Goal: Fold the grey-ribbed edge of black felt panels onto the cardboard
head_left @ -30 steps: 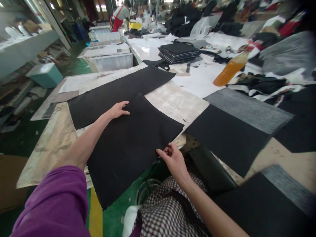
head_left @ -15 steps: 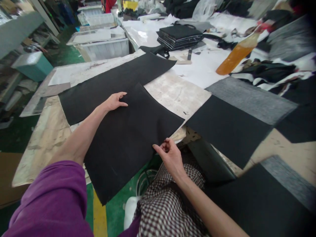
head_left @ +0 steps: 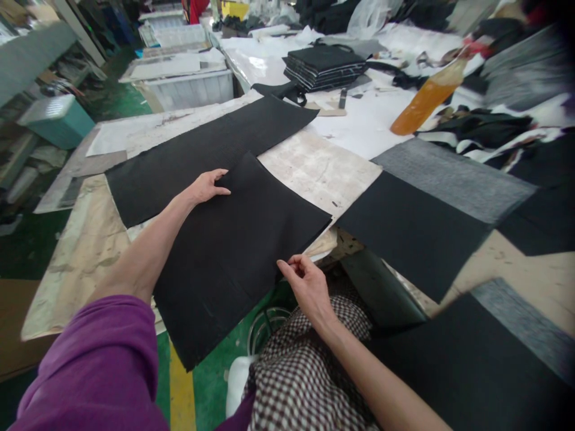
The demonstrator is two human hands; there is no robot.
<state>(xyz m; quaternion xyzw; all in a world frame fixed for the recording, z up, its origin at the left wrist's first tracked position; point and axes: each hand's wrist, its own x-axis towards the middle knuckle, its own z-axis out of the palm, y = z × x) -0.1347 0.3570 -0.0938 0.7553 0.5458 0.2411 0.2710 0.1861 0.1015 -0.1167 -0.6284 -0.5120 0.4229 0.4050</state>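
A black sheet of fabric-like material lies partly on the table and juts over its near edge. My left hand rests on its left side, thumb and fingers apart. At the near edge my right hand pinches the sheet between thumb and fingers, and the material puckers slightly there. Behind it lies a longer black piece, partly covered by the front sheet. To the right is a black piece with a grey band; another such piece sits at the lower right.
A stack of folded black pieces stands at the back. A bottle of orange liquid leans beside dark and white scraps. White bins are at the back left. The checked cloth covers my lap below the table edge.
The right hand has shifted very slightly, and the sheet's right corner has dipped a little. My left hand stays in the same place on the sheet.
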